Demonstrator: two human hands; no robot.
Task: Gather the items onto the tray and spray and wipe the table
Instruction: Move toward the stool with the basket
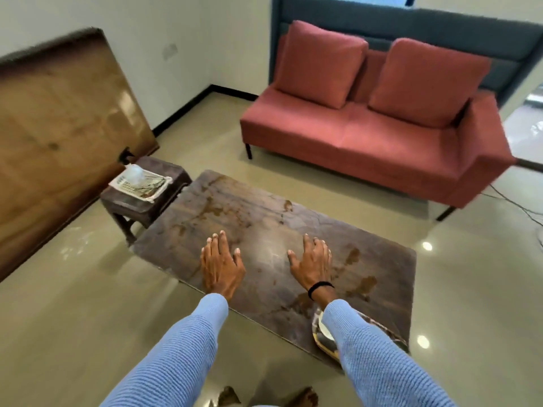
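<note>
One tray sits on a stool left of the table — in it a pale rounded thing and blurred items, uncountable. Left hand and right hand are over the table, fingers spread, holding nothing. One cloth lies at its near right corner — under the right sleeve.

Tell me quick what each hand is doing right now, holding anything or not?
Left hand: open, fingers spread over the table, holding nothing.
Right hand: open, fingers spread over the table, holding nothing.
</note>
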